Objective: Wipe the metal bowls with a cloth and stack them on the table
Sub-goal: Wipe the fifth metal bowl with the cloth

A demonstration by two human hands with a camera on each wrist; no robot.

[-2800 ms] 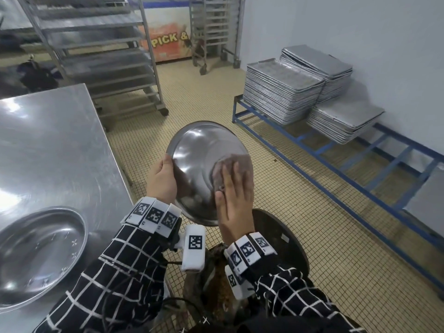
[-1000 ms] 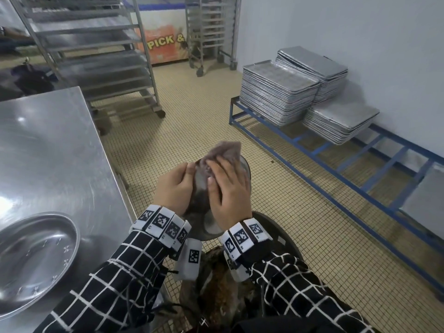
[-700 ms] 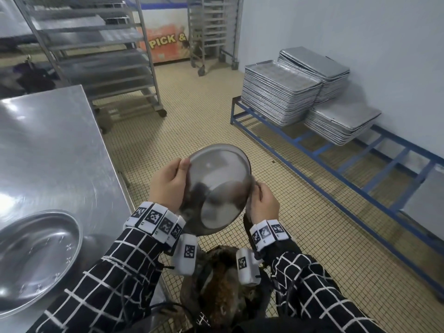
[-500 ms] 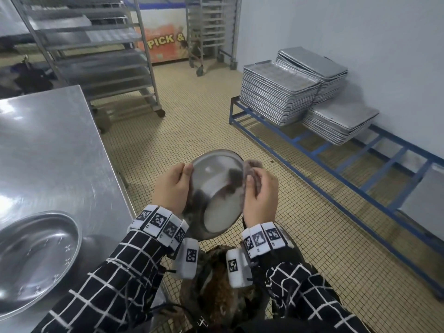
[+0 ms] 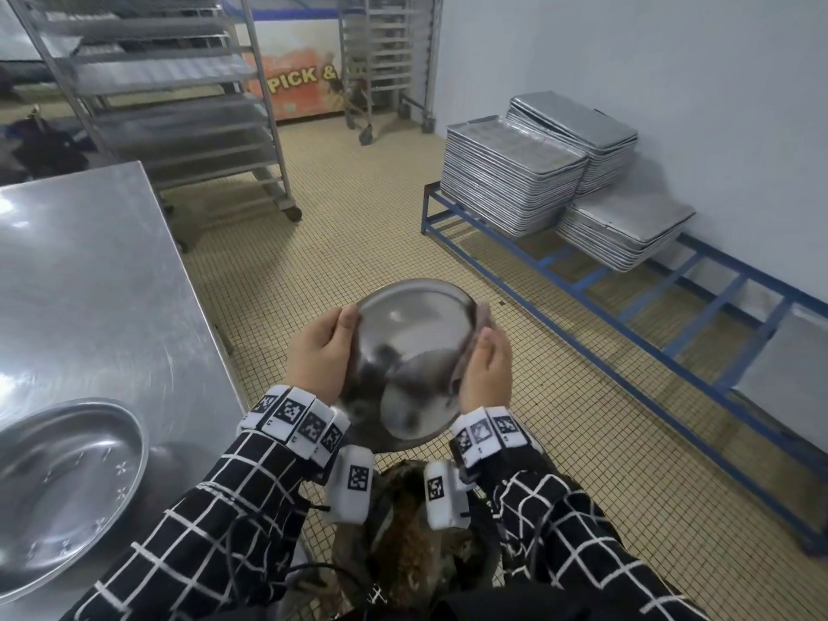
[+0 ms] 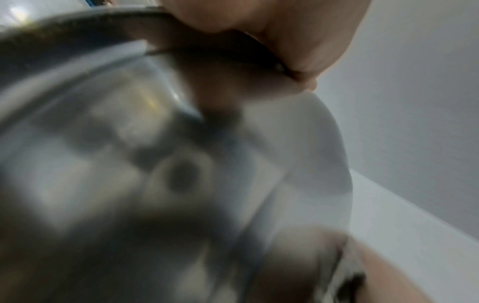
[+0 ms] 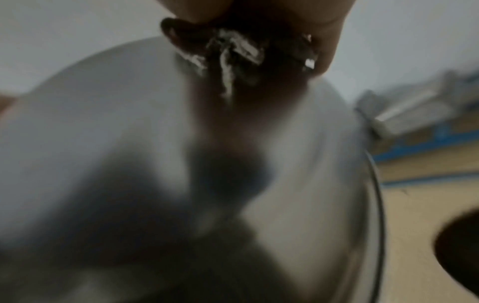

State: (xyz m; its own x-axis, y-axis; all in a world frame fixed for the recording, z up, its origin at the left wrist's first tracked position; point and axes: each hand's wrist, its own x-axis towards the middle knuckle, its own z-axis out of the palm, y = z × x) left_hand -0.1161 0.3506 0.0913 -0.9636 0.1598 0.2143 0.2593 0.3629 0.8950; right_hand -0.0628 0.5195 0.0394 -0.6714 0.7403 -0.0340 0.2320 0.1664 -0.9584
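Head view. My left hand (image 5: 319, 358) has its fingers curled round the left rim of the bowl (image 5: 410, 356), thumb on the near face. My right hand (image 5: 486, 374) pinches the cloth (image 5: 478, 316) over the opposite rim, fingers folded round the edge. The bowl is in the air in front of me, tilted, beside the table (image 5: 89, 280) and above a dark bin (image 5: 412, 544) near my knees.

Handling, as I judge it: thin steel, light, stiff, slick where polished. Best held by the rolled rim, one hand each side. The cloth is soft and adds grip.

Containers: a second bowl (image 5: 58, 481) sits on the table at my left, nothing in it that I can see. That is where this one should nest. The bin holds something brownish; I cannot tell what.

Left wrist view. Blurred. The bowl's rim (image 6: 129, 30) runs under my thumb (image 6: 272, 30); the shiny wall fills the picture.

Right wrist view. Blurred too. My fingertips (image 7: 329, 30) press crumpled cloth against the top edge of the bowl. Stacked trays (image 7: 414, 106) show past it on a blue rack.
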